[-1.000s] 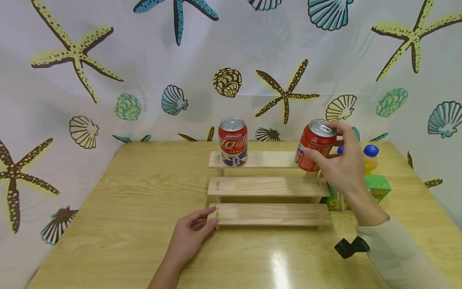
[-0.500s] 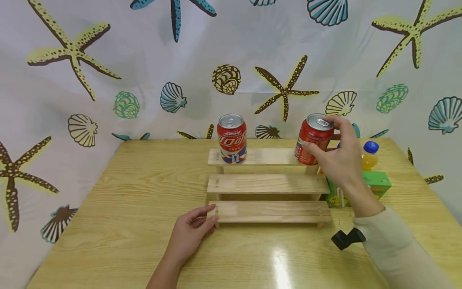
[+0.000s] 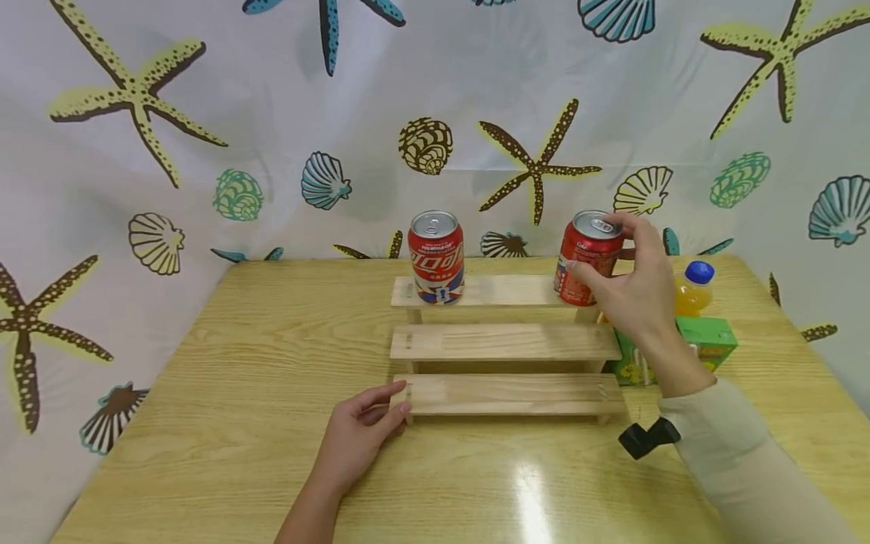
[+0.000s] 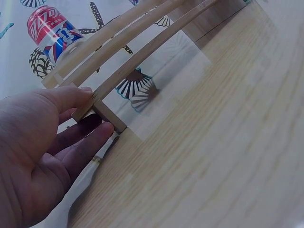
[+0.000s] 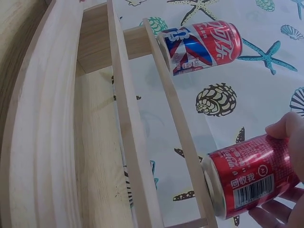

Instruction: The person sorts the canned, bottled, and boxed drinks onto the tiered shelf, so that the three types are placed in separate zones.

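A three-step wooden rack (image 3: 506,342) stands on the table. My right hand (image 3: 640,291) grips a red Coca-Cola can (image 3: 586,253), thumb on the near side and a finger over the lid's edge. The can stands upright at the right end of the top step; in the right wrist view its base meets the step's edge. A second Coca-Cola can (image 3: 435,261) stands at the left end of the same step. My left hand (image 3: 359,438) pinches the left end of the lowest step, thumb above and fingers beside its leg (image 4: 108,115).
Right of the rack, partly behind my right arm, are a green juice box (image 3: 707,340) and a bottle of orange drink with a blue cap (image 3: 698,272). A white cloth printed with starfish and shells (image 3: 272,98) hangs behind the wooden table (image 3: 238,423).
The right can has gone from tilted and slightly raised to upright on the top step, with my right hand around it throughout. My left hand keeps its place on the rack.
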Tool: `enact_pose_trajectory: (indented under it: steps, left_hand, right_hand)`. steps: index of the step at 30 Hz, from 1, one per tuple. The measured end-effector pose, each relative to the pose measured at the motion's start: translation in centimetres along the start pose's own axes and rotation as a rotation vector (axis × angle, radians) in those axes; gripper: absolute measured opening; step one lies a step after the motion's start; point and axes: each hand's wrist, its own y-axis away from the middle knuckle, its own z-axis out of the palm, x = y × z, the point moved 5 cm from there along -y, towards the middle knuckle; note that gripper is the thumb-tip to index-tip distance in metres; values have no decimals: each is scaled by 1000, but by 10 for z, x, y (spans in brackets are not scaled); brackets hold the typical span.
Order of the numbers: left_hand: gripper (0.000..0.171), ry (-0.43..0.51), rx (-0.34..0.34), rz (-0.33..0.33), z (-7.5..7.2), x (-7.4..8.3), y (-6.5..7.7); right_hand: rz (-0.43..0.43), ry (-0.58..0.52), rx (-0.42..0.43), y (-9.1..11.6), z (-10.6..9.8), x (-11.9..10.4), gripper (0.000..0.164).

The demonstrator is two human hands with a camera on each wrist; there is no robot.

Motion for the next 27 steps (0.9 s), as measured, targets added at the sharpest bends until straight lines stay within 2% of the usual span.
enact_pose_trajectory:
  steps: [7,15,21,27]
  left_hand:
    - [37,28,-5,-17,2,-2,0]
    - [39,30,-5,-20,1,-1,0]
    - [39,26,1,-7,1,1,0]
    - [40,26,4,0,2,1,1]
  right_hand:
    - [-20,-11,-27,1,-1,1,68]
    - [34,-59,-91,1,-3,3,86]
    - [100,-120,-134,1,-4,6,87]
    - [121,-132,-153,4,-5,8,85]
